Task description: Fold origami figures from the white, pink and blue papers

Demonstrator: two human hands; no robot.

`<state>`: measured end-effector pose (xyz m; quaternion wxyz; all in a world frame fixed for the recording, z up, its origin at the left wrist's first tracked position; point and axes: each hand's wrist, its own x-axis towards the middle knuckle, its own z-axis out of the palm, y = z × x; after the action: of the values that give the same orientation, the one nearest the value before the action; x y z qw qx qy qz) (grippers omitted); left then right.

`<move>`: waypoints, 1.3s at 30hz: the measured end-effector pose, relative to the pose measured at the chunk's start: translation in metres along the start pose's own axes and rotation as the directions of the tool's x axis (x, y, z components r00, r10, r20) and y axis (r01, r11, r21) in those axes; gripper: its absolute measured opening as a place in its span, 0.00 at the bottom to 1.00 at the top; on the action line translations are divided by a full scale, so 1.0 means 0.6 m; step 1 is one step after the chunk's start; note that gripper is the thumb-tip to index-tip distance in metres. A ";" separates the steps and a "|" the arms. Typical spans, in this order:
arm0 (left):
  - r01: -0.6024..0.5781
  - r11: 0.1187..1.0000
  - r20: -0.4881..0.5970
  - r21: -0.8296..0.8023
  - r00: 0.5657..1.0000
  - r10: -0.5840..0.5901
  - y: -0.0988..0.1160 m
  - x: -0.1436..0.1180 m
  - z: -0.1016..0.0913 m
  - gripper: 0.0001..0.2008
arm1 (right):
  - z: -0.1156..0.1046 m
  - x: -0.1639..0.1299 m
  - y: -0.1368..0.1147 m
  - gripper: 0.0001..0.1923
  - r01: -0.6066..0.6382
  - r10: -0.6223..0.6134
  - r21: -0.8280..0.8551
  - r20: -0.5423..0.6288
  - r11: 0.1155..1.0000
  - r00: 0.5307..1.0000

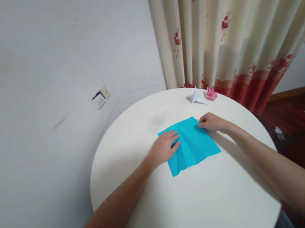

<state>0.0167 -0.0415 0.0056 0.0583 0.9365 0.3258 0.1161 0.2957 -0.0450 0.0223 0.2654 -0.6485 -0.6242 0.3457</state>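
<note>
A creased sheet of bright blue paper [191, 144] lies on the white round table, its lower edge wavy and uneven. Across its left part rests my left hand [164, 147], palm down with the fingers stretched out and slightly apart. At the sheet's upper right edge, my right hand [210, 122] pinches the paper between thumb and curled fingers. Fold lines fan out over the sheet between both hands.
Near the far rim of the table [131, 129] sit a white folded paper figure [197, 97] and a pink folded paper piece [211, 94]. A wall with a socket [98, 101] borders the left; a floral curtain [216, 40] hangs behind.
</note>
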 end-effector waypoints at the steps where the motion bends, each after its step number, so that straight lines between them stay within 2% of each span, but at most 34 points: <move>1: 0.006 1.000 -0.010 0.012 1.000 -0.005 -0.002 0.000 0.000 0.23 | -0.002 0.001 0.000 0.07 -0.001 0.001 0.029 -0.013 1.000 1.000; 7: 0.123 0.992 -0.060 0.026 0.991 -0.121 -0.019 -0.003 -0.005 0.26 | -0.011 0.001 -0.003 0.13 0.036 -0.019 0.184 -0.091 0.982 0.996; 13: 0.095 0.995 -0.052 -0.023 0.994 -0.096 -0.022 -0.002 -0.005 0.27 | -0.017 -0.015 -0.025 0.22 -0.027 0.029 0.401 0.003 0.916 1.000; 16: 0.115 0.993 -0.064 -0.017 0.991 -0.116 -0.019 -0.003 -0.004 0.25 | -0.014 -0.022 -0.038 0.22 -0.024 -0.002 0.512 0.051 0.858 0.999; 19: 0.141 0.990 -0.060 -0.010 0.988 -0.142 -0.013 -0.005 -0.004 0.26 | 0.001 -0.026 -0.048 0.16 -0.004 -0.043 0.610 0.062 0.792 0.997; 22: 0.133 0.990 -0.077 -0.042 0.988 -0.136 -0.010 -0.003 -0.003 0.24 | 0.027 -0.026 -0.057 0.13 0.048 -0.104 0.693 0.040 0.719 0.994; 24: 0.119 0.984 -0.097 -0.130 0.987 -0.132 -0.014 0.001 -0.001 0.19 | 0.047 -0.025 -0.062 0.14 0.095 -0.151 0.711 0.015 0.697 0.988; 26: 0.146 0.942 -0.128 -0.302 0.973 -0.192 -0.026 0.008 0.001 0.13 | 0.068 -0.023 -0.066 0.15 0.154 -0.207 0.706 -0.011 0.691 0.978; 27: 0.186 0.892 -0.142 -0.413 0.954 -0.264 -0.034 0.011 0.001 0.12 | 0.078 -0.023 -0.067 0.15 0.188 -0.241 0.689 -0.020 0.700 0.970; 28: 0.255 0.813 -0.166 -0.523 0.905 -0.391 -0.044 0.014 0.000 0.13 | 0.088 -0.023 -0.067 0.15 0.222 -0.276 0.661 -0.024 0.717 0.961; 30: 0.355 0.657 -0.222 -0.665 0.747 -0.627 -0.063 0.018 -0.006 0.16 | 0.108 -0.023 -0.066 0.14 0.292 -0.341 0.563 -0.020 0.773 0.940; 31: 0.368 0.621 -0.265 -0.692 0.670 -0.693 -0.070 0.018 -0.011 0.17 | 0.117 -0.024 -0.065 0.13 0.328 -0.371 0.499 -0.014 0.802 0.928; 32: 0.363 0.619 -0.315 -0.696 0.621 -0.718 -0.075 0.017 -0.017 0.17 | 0.125 -0.025 -0.064 0.12 0.368 -0.404 0.423 -0.006 0.828 0.915; 33: 0.349 0.642 -0.365 -0.683 0.598 -0.713 -0.075 0.016 -0.023 0.17 | 0.132 -0.027 -0.062 0.12 0.410 -0.440 0.341 0.011 0.846 0.898; 35: 0.301 0.718 -0.439 -0.628 0.625 -0.646 -0.064 0.012 -0.034 0.15 | 0.141 -0.030 -0.060 0.11 0.475 -0.492 0.193 0.047 0.859 0.870; 36: 0.270 0.759 -0.457 -0.592 0.663 -0.592 -0.053 0.010 -0.037 0.15 | 0.142 -0.032 -0.059 0.12 0.491 -0.503 0.143 0.062 0.860 0.862; 39: 0.153 0.890 -0.443 -0.429 0.823 -0.355 -0.004 0.002 -0.039 0.16 | 0.139 -0.034 -0.059 0.14 0.502 -0.512 0.110 0.098 0.858 0.853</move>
<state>0.0104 -0.0382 0.0279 0.1628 0.7899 0.4253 0.4107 0.2091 -0.0697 0.0004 0.3338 -0.4271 -0.7737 0.3280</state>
